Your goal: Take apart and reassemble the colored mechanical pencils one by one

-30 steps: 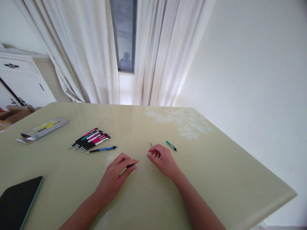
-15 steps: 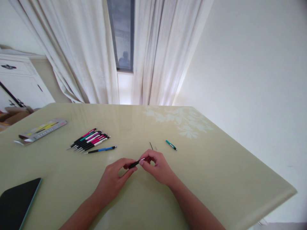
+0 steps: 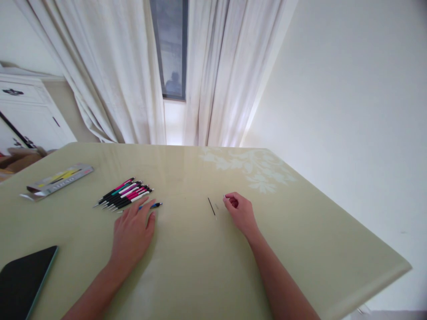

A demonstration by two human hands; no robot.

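Note:
My left hand (image 3: 131, 229) reaches over a blue pen (image 3: 156, 205), fingers stretched out and thumb apart. The hand covers most of that pen. Beyond the fingertips lies a row of several pens (image 3: 125, 195) in pink, teal, purple, white and black. My right hand (image 3: 240, 213) is closed in a pinch, with a small pale tip showing at the fingers; the rest of what it holds is hidden. Left of it on the table are a thin black pen refill (image 3: 211, 207) and a tiny spring (image 3: 217, 206).
An opened pen box (image 3: 60, 181) lies at the far left of the table (image 3: 200, 275). A dark flat tablet-like object (image 3: 28, 280) is at the near left. White curtains (image 3: 116, 71) hang behind the table, and a wall (image 3: 350, 111) stands on the right.
My hands have parted: the left went left to the blue pen, the right moved right and away. The black pen barrel and the teal pen part are no longer visible.

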